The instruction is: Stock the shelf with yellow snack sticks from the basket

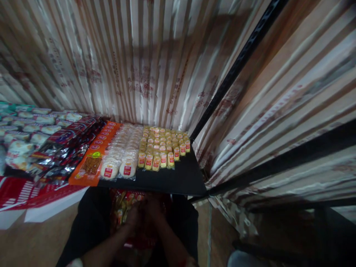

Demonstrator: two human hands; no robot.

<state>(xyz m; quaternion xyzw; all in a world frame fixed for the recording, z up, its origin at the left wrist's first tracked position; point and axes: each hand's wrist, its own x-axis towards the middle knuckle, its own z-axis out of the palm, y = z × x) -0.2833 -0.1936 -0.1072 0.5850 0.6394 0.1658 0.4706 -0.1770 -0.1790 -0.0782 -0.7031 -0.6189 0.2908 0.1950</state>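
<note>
Both my hands are low in the head view, below the front edge of a black shelf [172, 180]. My left hand [133, 215] and my right hand [151, 207] meet over a red and yellow bag of snacks [122, 207] held against my dark clothing. The picture is dark and smeared there, so the fingers are not clear. On the shelf above lie rows of small yellow packets [164, 146] and round white packets [122, 152].
Further left on the shelf lie orange packs [94, 159], dark foil packs [66, 148] and white bags [25, 129]. Striped cartons [139, 63] fill the back and right side, behind black shelf posts [236, 63]. Wooden floor [33, 241] shows below.
</note>
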